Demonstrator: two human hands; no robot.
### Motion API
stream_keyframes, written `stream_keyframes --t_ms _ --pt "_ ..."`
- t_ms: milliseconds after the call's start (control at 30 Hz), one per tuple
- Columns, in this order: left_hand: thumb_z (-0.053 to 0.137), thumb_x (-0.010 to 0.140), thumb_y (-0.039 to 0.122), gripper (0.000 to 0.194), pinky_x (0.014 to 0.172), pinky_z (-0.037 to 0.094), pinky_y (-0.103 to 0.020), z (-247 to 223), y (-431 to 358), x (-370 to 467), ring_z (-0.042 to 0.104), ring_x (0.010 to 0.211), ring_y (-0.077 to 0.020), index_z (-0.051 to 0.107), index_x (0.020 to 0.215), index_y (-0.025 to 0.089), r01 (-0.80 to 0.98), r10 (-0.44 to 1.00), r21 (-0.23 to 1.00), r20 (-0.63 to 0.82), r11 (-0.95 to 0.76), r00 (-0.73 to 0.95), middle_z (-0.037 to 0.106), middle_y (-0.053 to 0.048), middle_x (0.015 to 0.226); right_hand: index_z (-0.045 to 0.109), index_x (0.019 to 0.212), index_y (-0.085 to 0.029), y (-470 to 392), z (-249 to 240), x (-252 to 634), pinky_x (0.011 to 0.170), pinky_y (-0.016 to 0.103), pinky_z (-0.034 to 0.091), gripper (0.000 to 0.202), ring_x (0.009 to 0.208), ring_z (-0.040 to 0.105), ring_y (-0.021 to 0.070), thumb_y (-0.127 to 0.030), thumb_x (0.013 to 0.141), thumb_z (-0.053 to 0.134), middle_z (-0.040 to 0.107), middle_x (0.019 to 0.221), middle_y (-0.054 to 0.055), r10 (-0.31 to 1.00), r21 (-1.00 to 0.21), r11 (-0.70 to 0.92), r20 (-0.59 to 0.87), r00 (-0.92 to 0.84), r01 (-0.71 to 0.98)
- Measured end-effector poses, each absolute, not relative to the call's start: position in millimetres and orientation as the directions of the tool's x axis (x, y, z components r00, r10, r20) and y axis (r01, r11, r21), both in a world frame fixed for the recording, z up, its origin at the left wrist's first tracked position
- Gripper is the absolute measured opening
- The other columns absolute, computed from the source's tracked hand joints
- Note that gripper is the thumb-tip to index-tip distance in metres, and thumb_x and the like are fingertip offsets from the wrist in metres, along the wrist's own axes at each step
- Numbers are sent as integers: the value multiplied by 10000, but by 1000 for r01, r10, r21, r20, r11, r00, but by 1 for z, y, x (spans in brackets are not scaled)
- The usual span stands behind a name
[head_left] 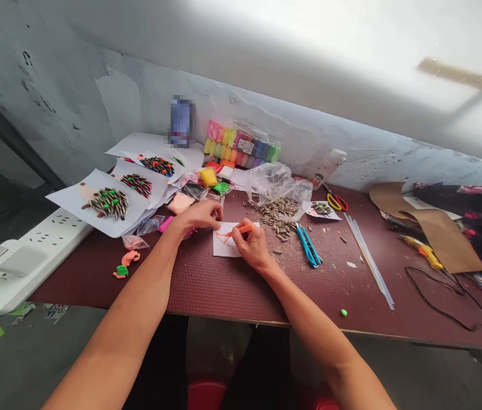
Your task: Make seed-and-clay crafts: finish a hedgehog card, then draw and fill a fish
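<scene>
My right hand [251,246] grips a pen [246,228] over the paper [222,250]; my left hand [204,215] curls by its upper-left corner, and I cannot tell whether it pins anything. The paper lies on the table [210,290], part-marked in orange. If that corner is loose, a stroke could skid it. Seeds [281,212] spilled just rightward could roll under and jog the line.

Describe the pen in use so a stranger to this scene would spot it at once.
On the dark red table, look left of the pile of striped seeds for a small white sheet with orange lines. Over that sheet, the right hand grips the pen. Its bright orange body sets it apart from the teal cutter lying to its right.
</scene>
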State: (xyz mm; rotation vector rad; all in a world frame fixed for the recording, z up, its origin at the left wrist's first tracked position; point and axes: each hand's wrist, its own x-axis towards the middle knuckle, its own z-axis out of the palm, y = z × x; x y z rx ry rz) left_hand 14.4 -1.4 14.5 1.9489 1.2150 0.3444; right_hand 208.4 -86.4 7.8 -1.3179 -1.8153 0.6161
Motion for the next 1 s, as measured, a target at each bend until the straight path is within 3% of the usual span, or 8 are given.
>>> stream_keyframes --t_ms 433,1000 --pt "647 562 271 192 542 344 -260 14 0 14 536 621 -161 634 731 182 626 826 730 -153 -275 542 608 15 656 507 642 -238 -86 7 207 591 254 381 250 549 519 126 -338 870 522 554 589 -26 928 -754 372 317 -195 541" --pt "640 554 256 257 510 313 -247 16 -2 15 489 571 -137 723 774 153 608 810 763 -204 -220 550 571 27 596 457 632 -234 -84 5 210 546 244 334 245 501 469 106 -324 856 501 525 561 -35 925 -721 371 343 -164 585"
